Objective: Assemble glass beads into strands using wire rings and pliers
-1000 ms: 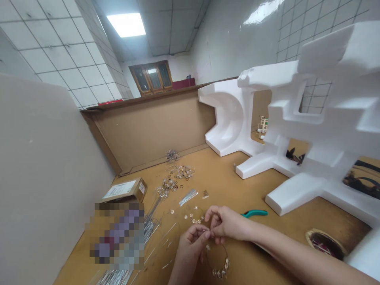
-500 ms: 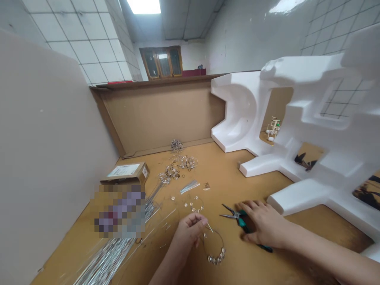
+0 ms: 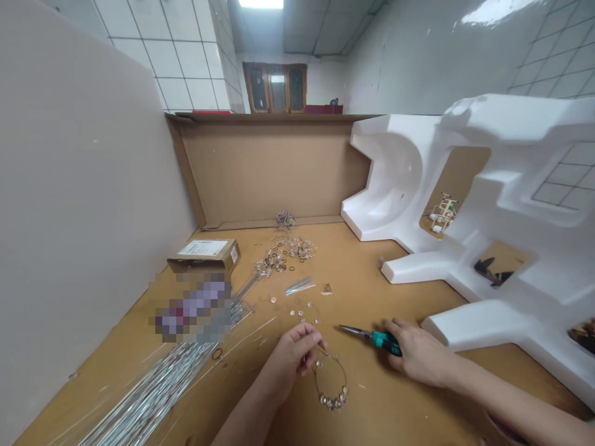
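Observation:
Between the fingertips of my left hand (image 3: 297,353) is pinched one end of a thin wire loop, a bracelet (image 3: 333,402) strung with clear beads along its lower side. My right hand (image 3: 416,353) is wrapped round the green handles of needle-nose pliers (image 3: 372,336); their jaws look closed and point left, apart from the bracelet. Just beyond my left hand, a second beaded wire (image 3: 317,313) lies on the table with loose clear beads. The ends of the pliers' handles are hidden under my right palm.
Long silver wires (image 3: 153,387) lie in a bundle at the left. Behind them are a small cardboard box (image 3: 209,254) and a blurred purple object (image 3: 199,303). Heaps of beads and rings (image 3: 297,249) lie mid-table. White foam packaging (image 3: 446,266) stands at the right.
My right hand has closed round the pliers, and their jaws have come together. My left hand still pinches the bracelet. The whole view has shifted slightly.

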The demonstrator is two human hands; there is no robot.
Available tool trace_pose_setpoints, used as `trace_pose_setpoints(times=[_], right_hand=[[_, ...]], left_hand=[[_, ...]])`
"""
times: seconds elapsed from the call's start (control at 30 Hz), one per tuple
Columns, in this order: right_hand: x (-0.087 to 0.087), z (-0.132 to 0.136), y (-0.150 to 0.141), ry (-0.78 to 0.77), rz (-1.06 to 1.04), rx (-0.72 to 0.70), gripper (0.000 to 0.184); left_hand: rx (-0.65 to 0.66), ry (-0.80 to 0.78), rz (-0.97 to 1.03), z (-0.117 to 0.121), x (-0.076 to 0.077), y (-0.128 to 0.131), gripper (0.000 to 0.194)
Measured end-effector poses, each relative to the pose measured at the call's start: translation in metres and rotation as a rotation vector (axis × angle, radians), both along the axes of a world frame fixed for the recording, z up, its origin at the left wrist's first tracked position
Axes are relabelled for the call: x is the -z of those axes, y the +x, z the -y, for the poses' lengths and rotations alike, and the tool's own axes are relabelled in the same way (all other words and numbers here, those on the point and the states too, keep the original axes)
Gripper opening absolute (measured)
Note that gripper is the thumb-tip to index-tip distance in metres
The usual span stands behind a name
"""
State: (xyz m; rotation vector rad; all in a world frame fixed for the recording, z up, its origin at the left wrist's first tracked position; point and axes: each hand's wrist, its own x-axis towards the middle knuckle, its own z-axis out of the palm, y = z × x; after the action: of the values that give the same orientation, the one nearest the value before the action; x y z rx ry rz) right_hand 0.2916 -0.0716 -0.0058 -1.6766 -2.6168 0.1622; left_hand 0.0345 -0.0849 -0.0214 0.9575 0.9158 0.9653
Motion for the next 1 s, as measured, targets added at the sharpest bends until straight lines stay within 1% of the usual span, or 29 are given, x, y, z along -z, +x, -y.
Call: trace_pose_setpoints(times=[0.07,0.1,0.13,0.2,0.23,0.3,0.33,0.43,0.53,0.73,1.0], right_hand=[[-0.010,0.005,0.000,-0.104,-0.101,-0.016,0.019],[-0.015,0.008,-0.001,-0.115,-0.140,-0.036,0.015],[-0.022,0.011,-0.003,-0.057,-0.151,-0.068,0.014],[-0.035,0.015,-0.007,0.148,-0.108,-0.195,0.017],[-0.040,0.016,-0.009,0.221,-0.069,-0.257,0.016],[-0.049,0.016,-0.012,0.318,0.018,-0.351,0.017],[-0.051,0.015,-0.012,0.349,0.059,-0.376,0.018],[-0.054,0.011,-0.012,0.442,0.147,-0.404,0.020],[-0.056,0.008,-0.013,0.497,0.190,-0.419,0.020],[-0.058,0.009,-0.015,0.496,0.226,-0.455,0.022],[-0.056,0.008,-0.014,0.540,0.200,-0.465,0.025]], left_hand=[[0.002,-0.023,0.049,0.001,-0.002,0.000,0.020],[0.001,-0.038,0.078,0.001,-0.002,0.000,0.020],[0.001,-0.054,0.105,0.002,-0.003,0.001,0.019],[0.005,-0.077,0.161,0.002,-0.003,0.001,0.018],[0.012,-0.085,0.185,0.002,-0.002,0.002,0.018],[0.024,-0.097,0.227,0.002,-0.002,0.002,0.016],[0.029,-0.101,0.242,0.002,-0.002,0.002,0.015],[0.058,-0.108,0.258,0.003,-0.002,0.002,0.015],[0.086,-0.125,0.273,0.004,-0.002,0.002,0.014],[0.099,-0.143,0.317,0.006,-0.001,0.002,0.013],[0.108,-0.159,0.332,0.004,0.002,0.002,0.013]])
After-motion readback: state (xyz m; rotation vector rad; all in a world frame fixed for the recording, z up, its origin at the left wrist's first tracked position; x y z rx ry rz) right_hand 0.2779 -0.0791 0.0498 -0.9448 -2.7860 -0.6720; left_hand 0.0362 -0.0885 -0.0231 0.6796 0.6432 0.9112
